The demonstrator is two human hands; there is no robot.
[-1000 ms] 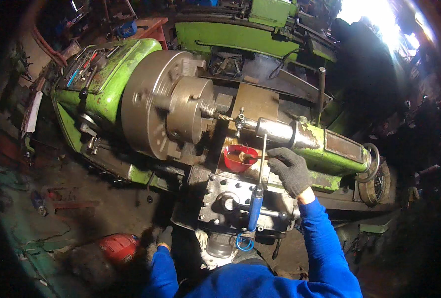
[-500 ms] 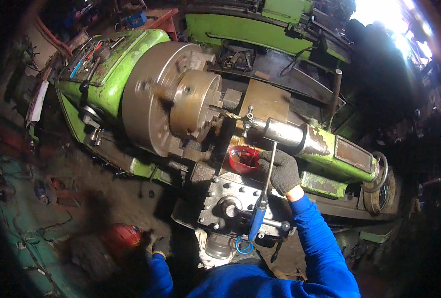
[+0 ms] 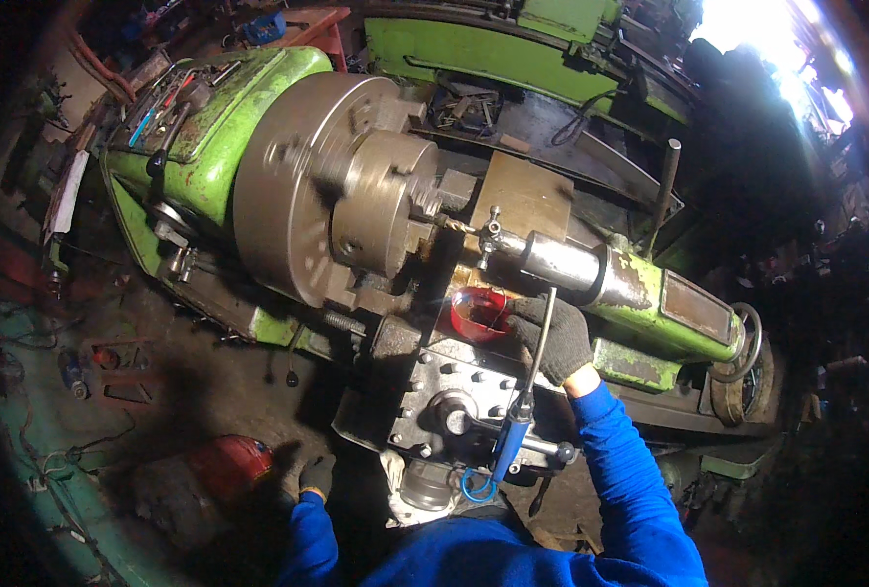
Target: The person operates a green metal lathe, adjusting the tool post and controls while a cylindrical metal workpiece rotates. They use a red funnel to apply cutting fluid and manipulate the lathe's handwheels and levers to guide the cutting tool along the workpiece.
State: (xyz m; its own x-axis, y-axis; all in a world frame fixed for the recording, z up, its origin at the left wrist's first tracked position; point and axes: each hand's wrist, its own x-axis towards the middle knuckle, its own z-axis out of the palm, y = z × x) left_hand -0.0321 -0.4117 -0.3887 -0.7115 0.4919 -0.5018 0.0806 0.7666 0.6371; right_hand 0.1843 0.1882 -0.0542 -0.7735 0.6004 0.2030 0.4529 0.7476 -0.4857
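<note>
My right hand [image 3: 555,342], in a dark grey knit glove, is closed at the right rim of a small red cup [image 3: 469,331] with dark contents. A thin wire or stick stands in the cup. Just behind, a drill bit [image 3: 459,226] in the tailstock quill [image 3: 562,260] points into a round metal workpiece [image 3: 371,210] clamped in the large lathe chuck [image 3: 276,186]. An air blow gun [image 3: 513,440] with a blue handle and long nozzle lies across the tool post [image 3: 441,396], beside my right wrist. Low on the left, my gloved left hand [image 3: 315,476] hangs in shadow, its fingers unclear.
The green tailstock [image 3: 694,308] with its handwheel [image 3: 745,342] stands at the right. Hand tools lie on the green headstock [image 3: 224,147]. A red object [image 3: 234,460] is on the floor near my left hand. Another green machine [image 3: 474,49] stands behind.
The chuck and workpiece have turned; their jaws and marks sit differently and look smeared. My left hand has risen slightly. My right hand stays at the red cup. The whole view has shifted a little.
</note>
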